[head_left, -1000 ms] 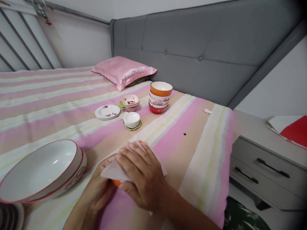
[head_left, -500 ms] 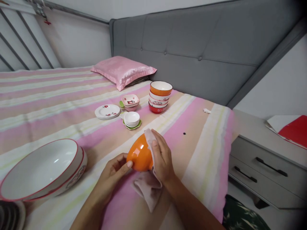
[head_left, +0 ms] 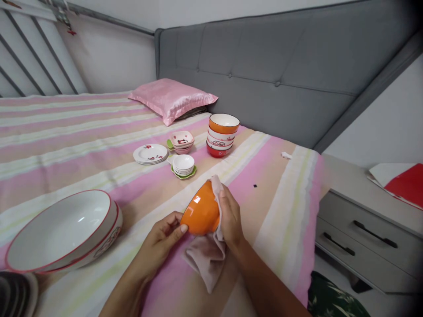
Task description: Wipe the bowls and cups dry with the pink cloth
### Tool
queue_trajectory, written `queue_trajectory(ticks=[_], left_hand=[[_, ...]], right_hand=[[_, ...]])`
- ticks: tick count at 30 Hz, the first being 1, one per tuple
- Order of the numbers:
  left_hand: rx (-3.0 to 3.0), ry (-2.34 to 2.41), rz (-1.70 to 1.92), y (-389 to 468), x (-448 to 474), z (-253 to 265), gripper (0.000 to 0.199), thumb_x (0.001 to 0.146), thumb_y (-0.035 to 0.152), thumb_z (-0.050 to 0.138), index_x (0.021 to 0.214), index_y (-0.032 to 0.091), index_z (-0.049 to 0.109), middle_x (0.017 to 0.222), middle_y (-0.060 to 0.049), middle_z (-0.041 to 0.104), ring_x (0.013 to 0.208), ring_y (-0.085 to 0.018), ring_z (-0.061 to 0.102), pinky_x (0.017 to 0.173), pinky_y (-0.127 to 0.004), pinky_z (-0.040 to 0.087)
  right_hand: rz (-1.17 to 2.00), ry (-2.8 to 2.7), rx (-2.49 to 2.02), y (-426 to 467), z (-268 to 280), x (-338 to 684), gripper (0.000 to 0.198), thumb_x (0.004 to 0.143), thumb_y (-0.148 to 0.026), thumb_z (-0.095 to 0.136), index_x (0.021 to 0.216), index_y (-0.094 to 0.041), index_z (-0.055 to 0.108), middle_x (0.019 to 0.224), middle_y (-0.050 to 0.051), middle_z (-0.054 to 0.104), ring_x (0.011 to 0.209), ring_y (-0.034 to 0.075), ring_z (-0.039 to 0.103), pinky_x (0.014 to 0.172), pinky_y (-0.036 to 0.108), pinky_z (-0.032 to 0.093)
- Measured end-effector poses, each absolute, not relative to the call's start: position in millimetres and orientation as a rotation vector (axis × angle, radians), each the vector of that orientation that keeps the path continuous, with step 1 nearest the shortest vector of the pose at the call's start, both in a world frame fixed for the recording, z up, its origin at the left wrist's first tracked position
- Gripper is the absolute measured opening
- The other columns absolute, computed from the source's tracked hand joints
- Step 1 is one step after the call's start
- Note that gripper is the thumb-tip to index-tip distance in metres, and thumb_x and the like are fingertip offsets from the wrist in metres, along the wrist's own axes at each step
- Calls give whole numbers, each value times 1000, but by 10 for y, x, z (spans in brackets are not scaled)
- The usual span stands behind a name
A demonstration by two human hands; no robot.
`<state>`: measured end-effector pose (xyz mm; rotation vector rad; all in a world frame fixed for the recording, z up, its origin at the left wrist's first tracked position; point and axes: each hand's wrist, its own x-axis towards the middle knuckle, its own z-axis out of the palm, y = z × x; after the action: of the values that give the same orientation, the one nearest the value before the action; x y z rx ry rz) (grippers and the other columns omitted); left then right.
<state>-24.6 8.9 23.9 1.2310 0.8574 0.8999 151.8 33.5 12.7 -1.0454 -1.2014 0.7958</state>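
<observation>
An orange bowl [head_left: 200, 213] is tilted on its side above the striped bedsheet, its glossy outside facing me. My left hand [head_left: 167, 235] pinches its left edge between thumb and fingers. On the bowl's right side, my right hand [head_left: 230, 215] presses a pale pinkish cloth [head_left: 208, 259] against it; the cloth's lower part hangs beneath the bowl. Beyond them stands a stack of bowls [head_left: 224, 125], orange on top, white in the middle and red at the bottom. Small white dishes [head_left: 183, 164] rest on a green leaf-edged plate just past the held bowl.
Large red-rimmed white bowls [head_left: 62, 229] are nested at left, with dark stacked dishes [head_left: 16, 293] at the lower left corner. Flowered plates [head_left: 150, 153] and pink square bowls [head_left: 183, 140] lie farther back. A pink pillow [head_left: 172, 99] is near the grey headboard [head_left: 251, 57]; a drawer cabinet [head_left: 366, 233] stands right.
The orange bowl and both hands have shifted slightly right in view, and the bowl has turned a little. The cloth has moved along with my right hand. Both holds continue.
</observation>
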Motion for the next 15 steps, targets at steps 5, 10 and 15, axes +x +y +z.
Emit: queue_trajectory(ticks=[5,10,15], left_hand=[[1105,846,1010,70,-263,243,16,83,34,64,88,18,66,79,-1,63,74,-13,56,71,-23,43],[944,815,1134,61,-264,223,18,74,31,74,83,18,68,68,0,60,67,-13,53,67,-22,44],[892,807,1181,59,-240,260,22,68,24,78,86,17,69,75,-1,63,67,-13,53,64,-21,44]], right_hand=[[456,-1616,-1065,199,291,1492,42,97,-28,30,134,-19,48,139,8,49,132,20,41,111,42,32],[95,-2014,-1033,20,444,1360,40,93,-27,39,130,-23,53,144,4,45,137,26,32,115,51,20],[-79,-2199,-988,-61,441,1234,38,93,-30,44,130,-29,52,141,-5,49,137,25,33,118,49,11]])
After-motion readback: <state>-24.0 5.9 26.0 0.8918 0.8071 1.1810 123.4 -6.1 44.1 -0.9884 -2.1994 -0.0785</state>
